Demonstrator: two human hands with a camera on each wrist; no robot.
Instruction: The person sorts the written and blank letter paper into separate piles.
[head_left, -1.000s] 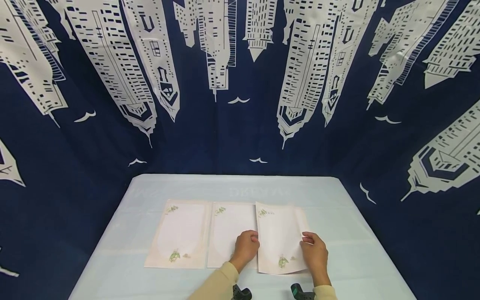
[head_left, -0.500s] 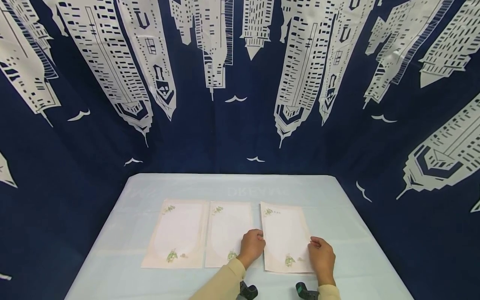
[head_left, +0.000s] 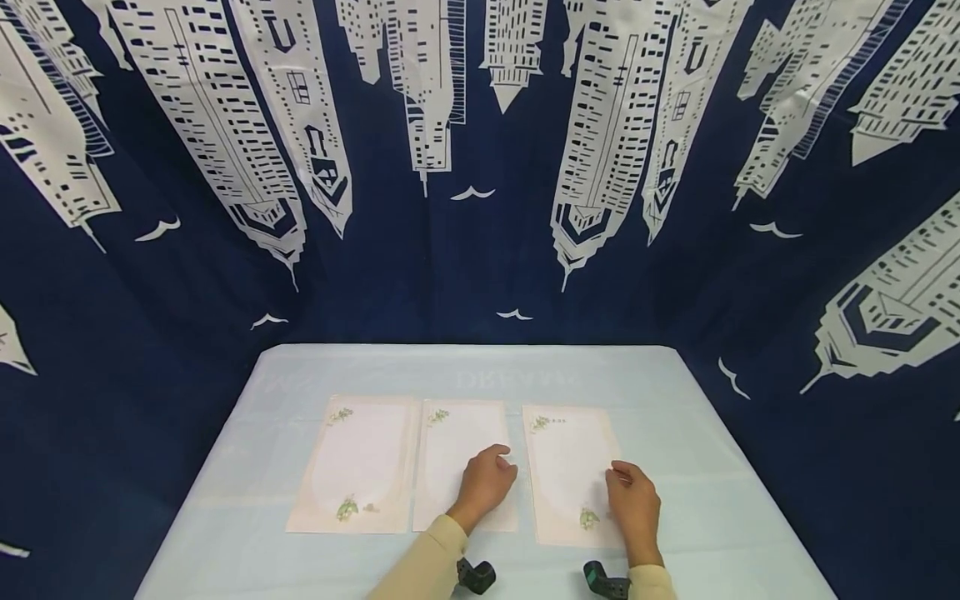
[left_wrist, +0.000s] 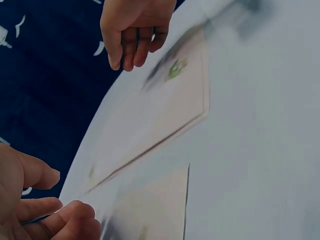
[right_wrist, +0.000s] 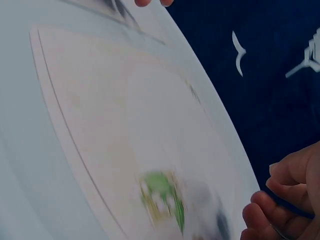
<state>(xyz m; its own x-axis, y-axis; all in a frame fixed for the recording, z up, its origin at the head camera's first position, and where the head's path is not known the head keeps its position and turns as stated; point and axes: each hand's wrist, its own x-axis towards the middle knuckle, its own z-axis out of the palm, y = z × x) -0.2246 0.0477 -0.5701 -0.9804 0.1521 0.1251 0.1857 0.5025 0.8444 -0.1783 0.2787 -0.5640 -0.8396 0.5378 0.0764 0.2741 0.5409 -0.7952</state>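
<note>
Three pale pink paper sheets with green floral prints lie in a row: a left sheet (head_left: 360, 462), a middle sheet (head_left: 453, 446) and a right sheet (head_left: 570, 475). My left hand (head_left: 486, 482) hovers over the right part of the middle sheet, its fingers loosely bent and holding nothing. Above the right sheet's right edge is my right hand (head_left: 634, 502). In the right wrist view its fingers (right_wrist: 260, 210) are relaxed and apart from the paper. The right sheet lies flat, with a strip of table between it and the middle one.
A white-covered table (head_left: 697, 500) bears the sheets, with bare surface around them. Behind and beside it hangs a navy cloth (head_left: 427, 275) printed with white buildings and birds. Dark wrist devices (head_left: 477, 575) show below the hands.
The right sheet, held at both sides earlier, moved right, away from the middle sheet, and now lies flat. Both hands have let go; the left has drawn back to the left.
</note>
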